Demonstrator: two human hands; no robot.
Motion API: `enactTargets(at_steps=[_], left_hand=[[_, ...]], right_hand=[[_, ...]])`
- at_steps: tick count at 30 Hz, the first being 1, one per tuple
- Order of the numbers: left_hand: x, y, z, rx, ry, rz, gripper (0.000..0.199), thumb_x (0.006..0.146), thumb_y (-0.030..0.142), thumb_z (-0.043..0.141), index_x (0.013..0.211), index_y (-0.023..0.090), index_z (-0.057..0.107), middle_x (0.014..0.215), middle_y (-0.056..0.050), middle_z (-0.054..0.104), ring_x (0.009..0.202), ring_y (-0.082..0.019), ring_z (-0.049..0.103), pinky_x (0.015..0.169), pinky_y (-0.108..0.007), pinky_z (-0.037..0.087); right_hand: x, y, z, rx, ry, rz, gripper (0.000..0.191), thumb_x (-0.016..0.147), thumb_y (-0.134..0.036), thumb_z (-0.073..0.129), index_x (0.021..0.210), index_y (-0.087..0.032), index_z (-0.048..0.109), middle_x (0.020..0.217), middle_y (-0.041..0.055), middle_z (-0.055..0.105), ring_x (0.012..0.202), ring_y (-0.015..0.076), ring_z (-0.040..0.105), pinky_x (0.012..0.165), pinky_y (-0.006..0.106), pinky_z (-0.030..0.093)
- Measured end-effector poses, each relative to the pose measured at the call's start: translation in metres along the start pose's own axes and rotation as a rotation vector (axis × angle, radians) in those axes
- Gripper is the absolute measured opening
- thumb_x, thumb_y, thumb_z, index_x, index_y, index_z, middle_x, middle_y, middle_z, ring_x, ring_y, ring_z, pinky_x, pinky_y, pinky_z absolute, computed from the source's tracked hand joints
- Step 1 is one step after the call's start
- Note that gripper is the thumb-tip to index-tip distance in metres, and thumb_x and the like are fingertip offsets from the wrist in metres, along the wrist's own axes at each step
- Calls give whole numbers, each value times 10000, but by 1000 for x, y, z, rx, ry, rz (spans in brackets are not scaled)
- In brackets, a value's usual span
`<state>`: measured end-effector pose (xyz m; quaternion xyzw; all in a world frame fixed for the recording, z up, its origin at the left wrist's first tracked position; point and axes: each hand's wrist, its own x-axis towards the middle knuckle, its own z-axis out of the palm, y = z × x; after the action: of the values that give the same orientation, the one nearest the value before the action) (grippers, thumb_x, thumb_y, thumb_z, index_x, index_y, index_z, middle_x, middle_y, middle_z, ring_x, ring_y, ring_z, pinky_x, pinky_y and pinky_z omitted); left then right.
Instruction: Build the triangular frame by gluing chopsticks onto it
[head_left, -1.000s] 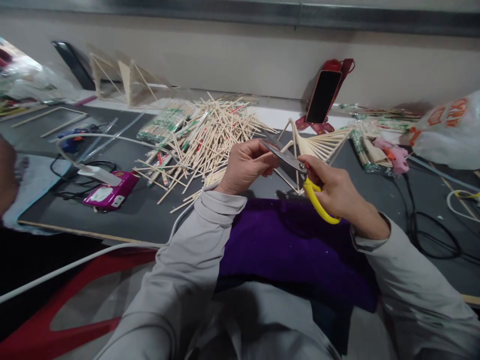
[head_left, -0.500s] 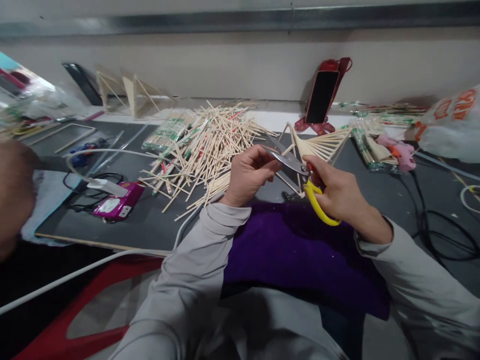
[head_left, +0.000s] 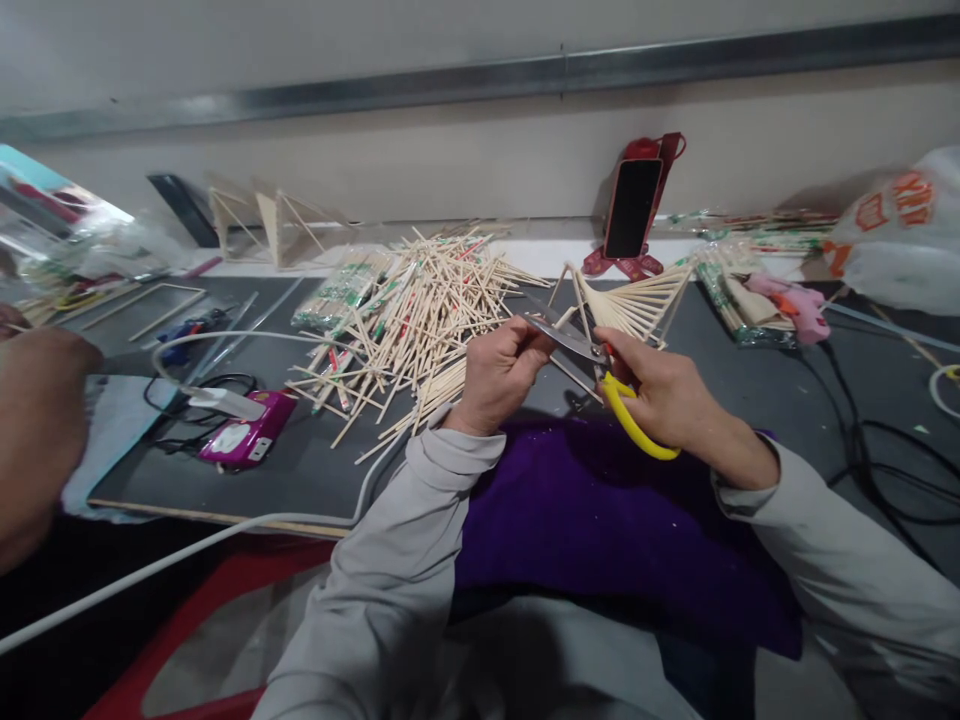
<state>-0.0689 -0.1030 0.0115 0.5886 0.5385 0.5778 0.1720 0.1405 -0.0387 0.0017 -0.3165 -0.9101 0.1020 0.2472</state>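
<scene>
My right hand (head_left: 660, 392) is closed around the yellow handles of a pair of scissors (head_left: 568, 339), whose blades point left and stand apart. Close to the blades, my left hand (head_left: 496, 372) pinches a thin wooden stick (head_left: 564, 317). Its short pale end pokes out between the scissor blades; the rest is hidden by my fingers. Just behind the scissors stands a fan-like twisted structure of wooden sticks (head_left: 634, 305). Left of it spreads a loose heap of wooden sticks (head_left: 442, 290). A purple cloth (head_left: 600, 540) covers my lap, with small pale bits on it.
A purple power strip (head_left: 251, 435) with a white cable lies at left. A phone (head_left: 634, 208) leans upright at the back. At right are a pink glue gun (head_left: 799, 305), wrapped stick packs and a plastic bag (head_left: 900, 235). Another person's hand (head_left: 41, 430) is at far left.
The view has tilted up a little. My left hand has rolled slightly, its fingers more tucked around the stick. The scissors stay at the stick. The other person's hand has shifted.
</scene>
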Motion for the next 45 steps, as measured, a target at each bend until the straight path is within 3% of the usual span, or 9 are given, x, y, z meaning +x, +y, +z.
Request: enactTargets(at_steps=[7, 10, 15, 21, 29, 35, 38, 41, 45], left_hand=[[2, 0, -1, 26, -3, 7, 341, 861, 378, 633, 588, 190, 554, 543, 20, 544, 498, -81, 499, 462, -199, 373], [4, 2, -3, -205, -120, -172, 327, 865, 420, 617, 651, 173, 603, 603, 8, 617, 481, -75, 551, 463, -194, 426], [7, 4, -8, -624, -324, -530, 217, 823, 360, 659, 865, 151, 704, 745, -54, 723, 618, -125, 689, 500, -196, 511], [5, 3, -6, -822, -336, -614, 193, 766, 290, 753, 914, 170, 722, 749, -39, 728, 636, -121, 695, 516, -188, 521], [3, -3, -6, -755, -412, -532, 155, 763, 266, 759, 715, 153, 665, 636, -3, 665, 564, -61, 594, 501, -150, 411], [0, 3, -5, -646, -469, -528, 157, 726, 266, 706, 678, 145, 618, 552, 12, 581, 483, -72, 497, 484, -202, 370], [-3, 10, -2, -576, -535, -520, 136, 743, 248, 646, 674, 145, 591, 555, 24, 550, 484, -68, 466, 502, -212, 354], [-5, 9, 0, -401, -565, -517, 188, 773, 293, 595, 652, 162, 537, 560, 34, 506, 497, -76, 429, 510, -223, 326], [-3, -6, -3, -28, -429, -393, 218, 811, 289, 490, 621, 180, 485, 587, 26, 483, 552, -107, 410, 539, -244, 319]], right_hand=[[1, -3, -1, -12, 5, 35, 594, 802, -324, 557, 1361, -124, 546, 919, 94, 704, 715, 212, 623, 650, 321, 469], [2, 0, -6, 32, -25, 41, 599, 801, -323, 571, 1370, -136, 547, 892, 74, 704, 703, 196, 619, 647, 303, 469], [5, 6, -18, 124, -118, 66, 548, 809, -323, 592, 1343, -201, 577, 786, 16, 683, 661, 165, 598, 630, 281, 462], [6, 9, -28, 183, -139, 61, 542, 801, -393, 617, 1303, -190, 613, 838, 31, 705, 671, 176, 620, 642, 305, 490], [3, 13, -35, 183, -219, -7, 565, 810, -368, 611, 1343, -177, 601, 829, 49, 709, 672, 204, 641, 643, 334, 519], [0, 14, -36, 246, -308, -42, 584, 802, -310, 638, 1369, -179, 581, 1003, 54, 738, 797, 199, 677, 750, 316, 535], [-2, 10, -38, 316, -326, -30, 612, 809, -358, 647, 1388, -181, 564, 1053, 59, 728, 839, 210, 680, 754, 311, 535], [-3, 5, -40, 394, -344, -2, 623, 814, -401, 650, 1401, -216, 551, 1020, 49, 725, 790, 213, 668, 687, 308, 537], [-3, 5, -36, 370, -281, 32, 609, 798, -366, 656, 1385, -237, 557, 1032, 55, 715, 814, 235, 660, 722, 340, 538]])
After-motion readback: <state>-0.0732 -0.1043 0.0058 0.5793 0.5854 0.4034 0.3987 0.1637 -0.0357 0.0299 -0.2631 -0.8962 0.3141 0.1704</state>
